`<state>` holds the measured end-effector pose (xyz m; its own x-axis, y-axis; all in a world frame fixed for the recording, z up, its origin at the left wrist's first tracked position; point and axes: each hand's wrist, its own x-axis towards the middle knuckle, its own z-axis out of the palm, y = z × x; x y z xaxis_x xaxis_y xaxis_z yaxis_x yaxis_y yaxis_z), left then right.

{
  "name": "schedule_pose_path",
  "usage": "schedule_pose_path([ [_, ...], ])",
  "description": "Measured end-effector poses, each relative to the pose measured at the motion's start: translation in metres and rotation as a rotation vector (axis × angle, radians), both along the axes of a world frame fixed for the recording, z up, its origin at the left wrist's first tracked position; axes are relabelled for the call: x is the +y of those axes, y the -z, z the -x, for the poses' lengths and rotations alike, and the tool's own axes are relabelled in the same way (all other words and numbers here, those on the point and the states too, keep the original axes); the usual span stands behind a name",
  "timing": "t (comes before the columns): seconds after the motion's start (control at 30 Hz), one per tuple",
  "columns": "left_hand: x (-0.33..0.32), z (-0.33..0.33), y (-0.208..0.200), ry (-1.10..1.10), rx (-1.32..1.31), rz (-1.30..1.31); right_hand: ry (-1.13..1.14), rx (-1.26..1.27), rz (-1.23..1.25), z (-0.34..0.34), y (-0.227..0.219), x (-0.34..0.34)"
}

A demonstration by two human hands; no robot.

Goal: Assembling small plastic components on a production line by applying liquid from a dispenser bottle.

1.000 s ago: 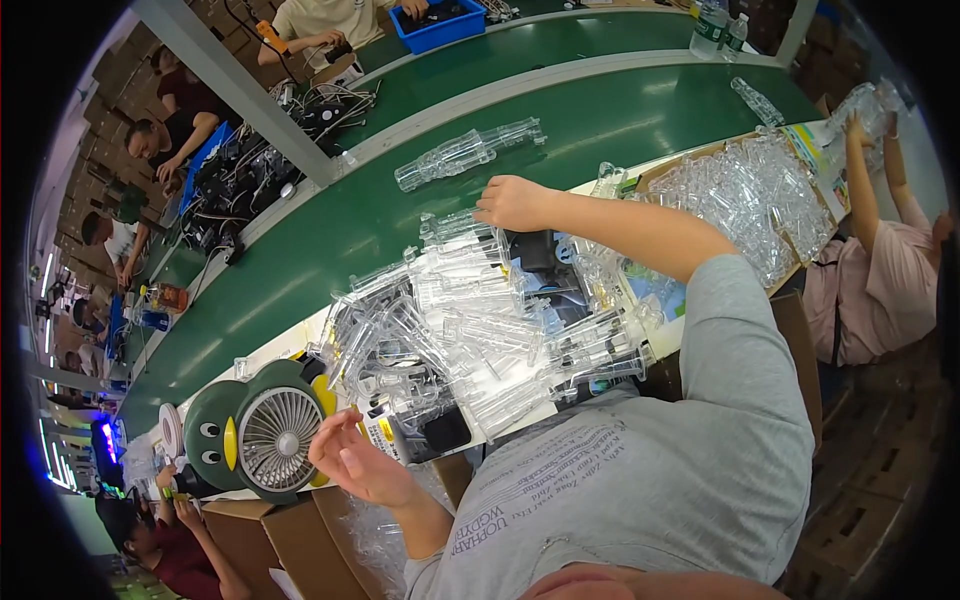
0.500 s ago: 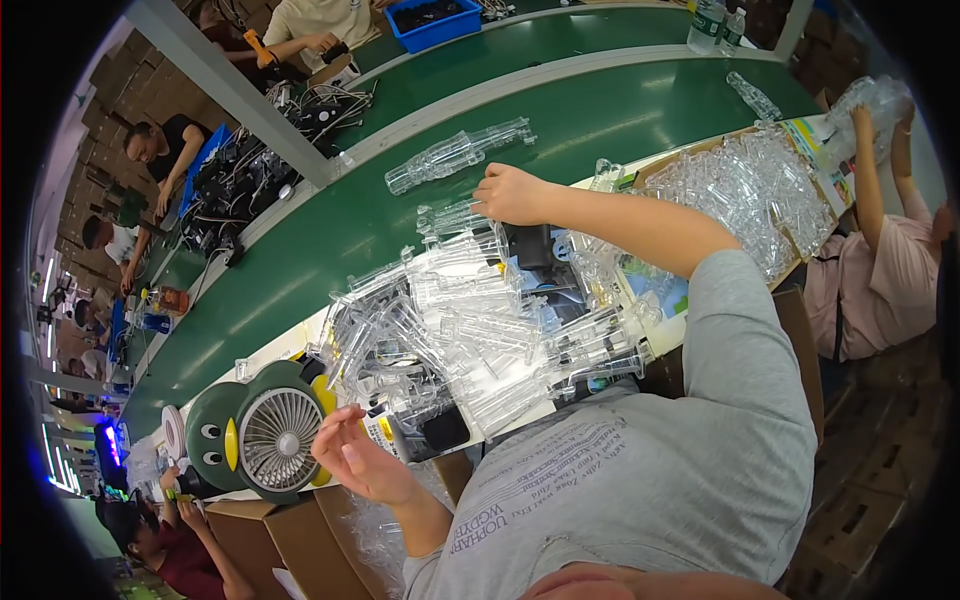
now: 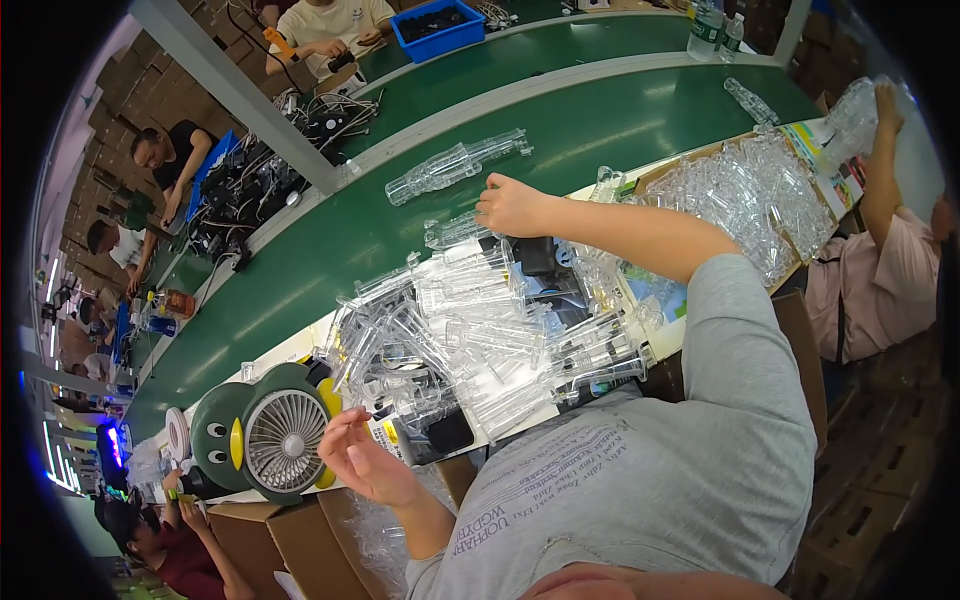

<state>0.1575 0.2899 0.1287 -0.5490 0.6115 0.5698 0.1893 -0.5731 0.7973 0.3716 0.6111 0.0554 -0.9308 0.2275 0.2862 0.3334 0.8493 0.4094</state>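
Observation:
My right hand [image 3: 515, 206] reaches to the far edge of a pile of clear plastic pieces [image 3: 480, 290], its fingers closed around one end of a clear plastic tubular part [image 3: 455, 230]. Part of that grip is hidden behind the hand. Beyond it, a longer clear stepped tube assembly [image 3: 455, 168] lies on the green belt [image 3: 310, 235]. My left hand [image 3: 370, 462] is raised at the near side, palm up with loosely curled fingers apart, and holds nothing. It is beside the green fan [image 3: 288, 445] with a cartoon bird face.
A shallow carton of clear parts [image 3: 745, 195] stands to the right. A grey post [image 3: 235, 95] rises beyond the belt at the left. Cardboard boxes [image 3: 310, 540] stand below my left hand. Black cabled parts [image 3: 260, 180], a blue bin [image 3: 437, 30] and co-workers are across the line.
The tubular part at my right hand has shifted slightly toward me, and the hand has moved a little right. My left hand stays nearly still. A co-worker's arms at the right have moved.

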Motion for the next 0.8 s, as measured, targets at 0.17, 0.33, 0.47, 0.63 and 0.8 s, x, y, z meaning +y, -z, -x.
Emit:
schedule_pose_path([
  [0.17, -0.003, 0.000, 0.000, 0.000, 0.011, -0.003, 0.001, 0.060, -0.024, -0.005, -0.008, 0.000],
  [0.33, -0.004, 0.005, 0.008, 0.013, 0.058, 0.005, 0.022, 0.164, -0.028, -0.012, -0.045, -0.022],
  [0.47, 0.001, -0.003, -0.011, -0.225, 0.597, 0.134, 0.017, 0.451, 0.529, -0.006, -0.107, -0.085],
  [0.63, 0.035, -0.030, -0.033, -0.369, 1.151, 0.067, -0.189, 0.494, 1.383, 0.001, -0.158, -0.152],
  [0.8, 0.035, -0.017, -0.015, -0.192, 0.954, 0.195, -0.274, 0.458, 1.656, 0.005, -0.168, -0.161],
])
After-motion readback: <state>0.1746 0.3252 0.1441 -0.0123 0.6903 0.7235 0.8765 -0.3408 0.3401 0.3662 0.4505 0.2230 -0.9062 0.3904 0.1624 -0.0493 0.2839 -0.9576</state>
